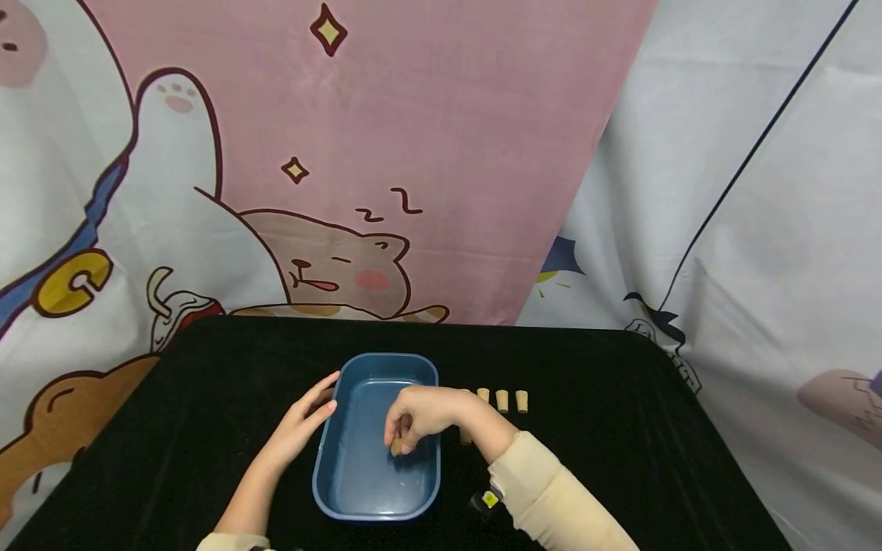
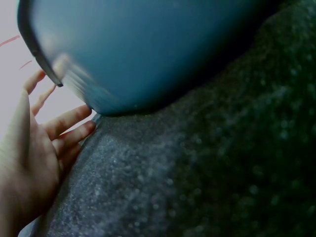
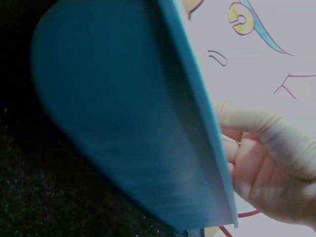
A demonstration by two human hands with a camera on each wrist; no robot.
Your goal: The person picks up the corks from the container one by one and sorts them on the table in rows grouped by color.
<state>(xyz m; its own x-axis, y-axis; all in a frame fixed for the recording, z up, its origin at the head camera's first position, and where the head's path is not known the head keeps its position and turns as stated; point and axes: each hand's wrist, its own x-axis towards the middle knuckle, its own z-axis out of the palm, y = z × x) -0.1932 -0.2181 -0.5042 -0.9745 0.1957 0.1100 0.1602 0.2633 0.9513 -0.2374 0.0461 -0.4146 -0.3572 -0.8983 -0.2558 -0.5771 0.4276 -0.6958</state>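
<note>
A blue rectangular tub (image 1: 375, 490) stands on the black cloth, its long side pointing away from me. My left hand (image 1: 301, 428) rests against the tub's left rim with fingers extended; in the left wrist view the fingertips (image 2: 88, 127) touch its outer wall. My right hand (image 1: 426, 413) reaches over the right rim and pinches a small tan cork (image 1: 396, 447) inside the tub, low over its floor. From the right wrist view, the tub's wall (image 3: 123, 123) hides that hand's fingertips and the cork.
Right of the tub, several corks (image 1: 502, 402) stand in a row on the black cloth (image 1: 606, 444), partly hidden by my right forearm. A small black object with a yellow-green patch (image 1: 490, 499) is beside the right sleeve. A printed curtain (image 1: 482, 153) hangs behind the table.
</note>
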